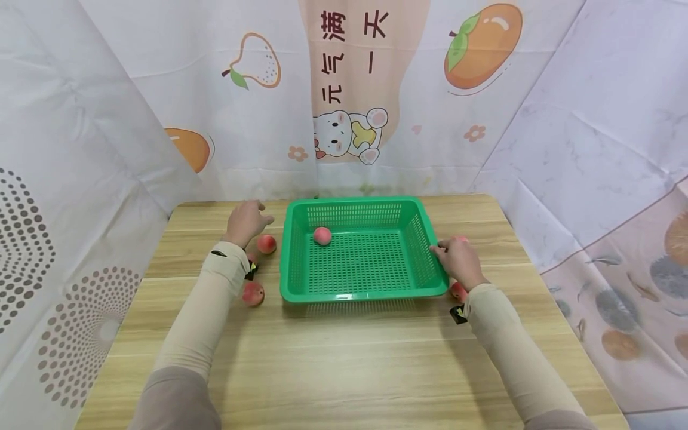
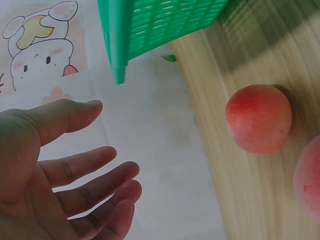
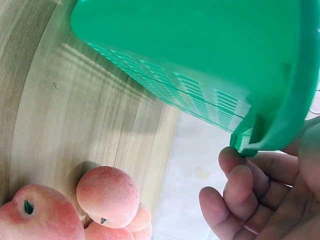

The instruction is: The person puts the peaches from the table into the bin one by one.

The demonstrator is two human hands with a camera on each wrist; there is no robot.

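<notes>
A: Two sleeves [image 1: 185, 328] lie nearest the head camera, rising from its bottom edge toward the hands.

B: And the grip?

A: The right hand [image 1: 459, 263] is clamped on the right rim of the green basket [image 1: 355, 297], fingers curled at its edge. The left hand [image 1: 248, 222] hangs loose, fingers apart and slightly bent, a small gap from the left rim.

B: What about room around it?

A: Seen from the head, the far rim overlaps the back edge of the table [image 1: 344, 370], against the printed cloth [image 1: 419, 149]. A broad stretch of wood runs from the front rim toward the person. Fruit narrows both sides.

B: What's hard to see?

A: A peach behind the left wrist is mostly covered. On the right, one peach [image 1: 458, 291] half shows by the wrist; the right wrist view cuts that cluster off below, so I can't count it. Whether the basket's base sits flat, I can't tell.

B: The others?

A: An upper left peach [image 1: 266, 243] lies just beside the left hand, a lower left peach [image 1: 253, 294] nearer the person. The inside peach [image 1: 322, 236] is in the basket's far left part, well away from the right hand.
</notes>
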